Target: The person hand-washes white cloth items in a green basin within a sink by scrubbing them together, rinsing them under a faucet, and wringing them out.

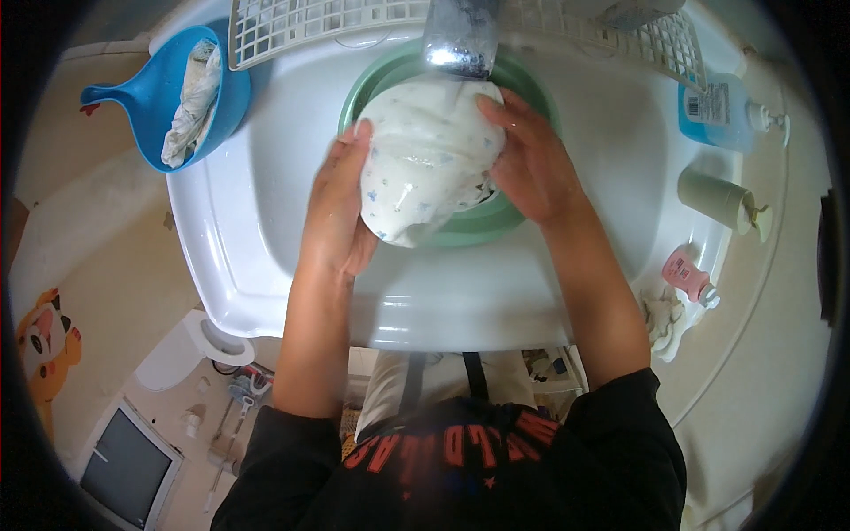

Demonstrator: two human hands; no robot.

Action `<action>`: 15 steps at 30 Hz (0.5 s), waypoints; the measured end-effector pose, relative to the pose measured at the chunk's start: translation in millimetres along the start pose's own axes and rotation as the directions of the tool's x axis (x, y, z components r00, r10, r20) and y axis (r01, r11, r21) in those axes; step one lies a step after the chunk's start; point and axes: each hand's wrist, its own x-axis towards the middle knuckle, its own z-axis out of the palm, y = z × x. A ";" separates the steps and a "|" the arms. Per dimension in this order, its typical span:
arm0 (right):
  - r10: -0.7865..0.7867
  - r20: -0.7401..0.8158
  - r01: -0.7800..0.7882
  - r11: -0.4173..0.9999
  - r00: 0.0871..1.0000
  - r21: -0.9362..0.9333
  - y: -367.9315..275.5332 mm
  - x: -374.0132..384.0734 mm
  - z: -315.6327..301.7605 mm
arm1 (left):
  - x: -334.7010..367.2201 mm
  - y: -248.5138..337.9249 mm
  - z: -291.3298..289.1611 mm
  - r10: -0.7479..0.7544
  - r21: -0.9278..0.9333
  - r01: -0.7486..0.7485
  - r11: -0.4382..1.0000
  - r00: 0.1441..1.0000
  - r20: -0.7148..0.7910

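A wet white cloth (425, 155) with a small blue print is stretched between my hands, puffed up and glossy. It hangs just below the metal tap (460, 40), over a green basin (491, 232) in the white sink (292, 177). My left hand (339, 199) grips the cloth's left edge, thumb on top and fingers partly hidden underneath. At the upper right edge, my right hand (534, 159) pinches it, with the thumb on top. A dark patch shows under the cloth near the right fingers; I cannot make out what it is.
A blue scoop (232, 102) with a crumpled cloth (193, 104) in it stands at the left rim. White racks (301, 26) line the back. Along the right edge are a blue pump bottle (722, 111), a pale green bottle (715, 199), a pink bottle (686, 273) and a crumpled cloth (664, 319).
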 end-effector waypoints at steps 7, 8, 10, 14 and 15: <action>-0.072 0.029 0.057 0.933 0.997 0.355 2.8 3.4 5.8 | -3.0 0.1 7.3 -0.274 -0.349 0.346 0.871 0.932 0.238; -0.072 0.063 0.043 0.927 0.995 0.372 2.9 3.1 4.4 | -2.6 1.5 6.9 -0.274 -0.349 0.345 0.871 0.932 0.237; -0.052 0.135 -0.012 0.902 0.989 0.432 -0.6 -1.5 4.0 | -1.6 5.6 6.2 -0.209 0.060 0.203 0.977 0.968 0.137; 0.068 -0.036 -0.063 0.991 0.997 0.119 1.5 -9.4 9.5 | 9.5 -1.2 17.6 0.295 0.547 -0.329 0.769 0.943 0.152; 0.067 -0.037 -0.062 0.991 0.997 0.120 -0.9 -9.8 9.3 | 10.1 -1.9 19.2 0.294 0.548 -0.329 0.769 0.943 0.153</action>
